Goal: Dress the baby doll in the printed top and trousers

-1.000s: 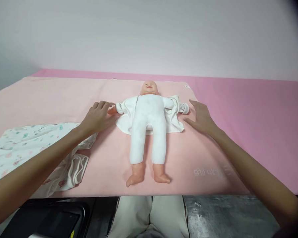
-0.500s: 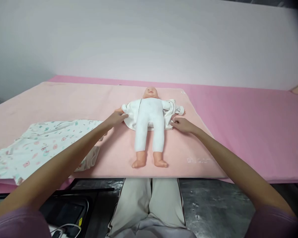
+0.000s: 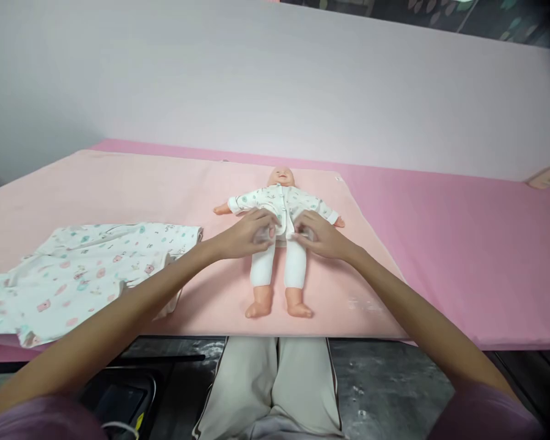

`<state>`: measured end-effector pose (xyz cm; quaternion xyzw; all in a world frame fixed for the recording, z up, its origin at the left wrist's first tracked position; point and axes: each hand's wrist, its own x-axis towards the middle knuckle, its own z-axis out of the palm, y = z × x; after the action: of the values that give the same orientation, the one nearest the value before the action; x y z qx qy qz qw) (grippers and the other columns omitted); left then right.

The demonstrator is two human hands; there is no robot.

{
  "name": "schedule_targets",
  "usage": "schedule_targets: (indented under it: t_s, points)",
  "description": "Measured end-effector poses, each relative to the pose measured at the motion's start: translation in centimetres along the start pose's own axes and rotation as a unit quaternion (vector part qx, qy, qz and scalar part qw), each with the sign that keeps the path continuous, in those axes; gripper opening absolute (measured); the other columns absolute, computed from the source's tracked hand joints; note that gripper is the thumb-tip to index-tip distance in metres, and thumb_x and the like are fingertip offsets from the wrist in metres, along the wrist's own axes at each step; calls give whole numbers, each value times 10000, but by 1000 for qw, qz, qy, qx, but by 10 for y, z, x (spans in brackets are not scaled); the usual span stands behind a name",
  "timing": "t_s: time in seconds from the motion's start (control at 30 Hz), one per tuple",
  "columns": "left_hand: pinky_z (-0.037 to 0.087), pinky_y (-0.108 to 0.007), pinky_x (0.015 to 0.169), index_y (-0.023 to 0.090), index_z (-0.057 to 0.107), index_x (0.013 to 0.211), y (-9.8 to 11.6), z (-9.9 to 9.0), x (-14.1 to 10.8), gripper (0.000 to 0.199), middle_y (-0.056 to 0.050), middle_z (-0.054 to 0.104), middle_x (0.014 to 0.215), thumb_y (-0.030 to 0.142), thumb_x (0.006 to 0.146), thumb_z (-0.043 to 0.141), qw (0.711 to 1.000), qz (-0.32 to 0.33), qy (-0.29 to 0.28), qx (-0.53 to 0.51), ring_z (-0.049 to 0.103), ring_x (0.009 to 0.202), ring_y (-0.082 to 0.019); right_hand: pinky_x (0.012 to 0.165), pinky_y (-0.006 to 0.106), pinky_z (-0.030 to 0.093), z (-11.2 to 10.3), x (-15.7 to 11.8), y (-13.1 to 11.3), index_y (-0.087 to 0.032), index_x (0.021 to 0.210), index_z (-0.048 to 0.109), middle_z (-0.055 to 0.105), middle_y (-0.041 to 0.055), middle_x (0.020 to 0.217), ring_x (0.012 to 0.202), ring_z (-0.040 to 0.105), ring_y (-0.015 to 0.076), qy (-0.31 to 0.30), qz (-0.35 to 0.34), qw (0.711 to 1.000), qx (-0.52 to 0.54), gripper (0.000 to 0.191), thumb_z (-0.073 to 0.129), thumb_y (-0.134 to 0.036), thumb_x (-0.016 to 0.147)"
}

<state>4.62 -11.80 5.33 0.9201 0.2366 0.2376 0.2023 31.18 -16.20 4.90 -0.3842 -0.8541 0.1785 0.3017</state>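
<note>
The blurred left hand (image 3: pixel 252 234) and right hand (image 3: pixel 321 236) curl their fingers at the white printed jacket's (image 3: pixel 274 198) front hem; any pinch is unclear. They partly hide the white-legged doll (image 3: pixel 295 267), face-up on a pale pink mat (image 3: pixel 156 189) before a grey wall (image 3: pixel 256 91).

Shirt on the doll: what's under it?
Below the shirt, white legs of the doll show. The torso is covered and cannot be seen; the left hand and right hand also hide part of the shirt.
</note>
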Motion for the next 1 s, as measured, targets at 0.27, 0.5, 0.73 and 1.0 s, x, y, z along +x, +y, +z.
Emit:
schedule_targets:
  t_s: [0.27,0.5,0.73,1.0]
  points:
    - [506,-525,1044,255,591,1327,-66,-33,-50,361,-132,657,1357,437,1020,541,982,-134,59,116,598,1242,-339,1030,501,511,-25,-32,68,-258,1202,616,673,128,1275,1169,613,323,145,138,974,-107,342,515,-549,1054]
    - [420,-559,1106,184,512,1494,-136,-18,-4,711,-225,596,1497,626,947,613,953,-200,34,227,517,1394,-440,993,529,501,-11,-15,124,-224,1446,539,628,190,1449,1251,593,406,71,201,955,-208,576,567,-583,997]
    - [387,-546,1094,161,577,1441,-161,-32,9,662,-257,675,1389,652,1022,429,942,-177,-45,280,614,1273,-443,801,449,448,-36,-2,162,-174,1236,588,710,204,1170,986,610,362,-9,189,932,-308,323,545,-246,924]
    - [424,-566,1110,185,546,1526,-154,-45,-27,730,-228,653,1418,671,985,493,957,-201,-62,201,599,1308,-438,840,476,439,-40,-7,169,-176,1172,613,714,194,1086,928,607,361,-35,194,929,-315,270,509,-293,951]
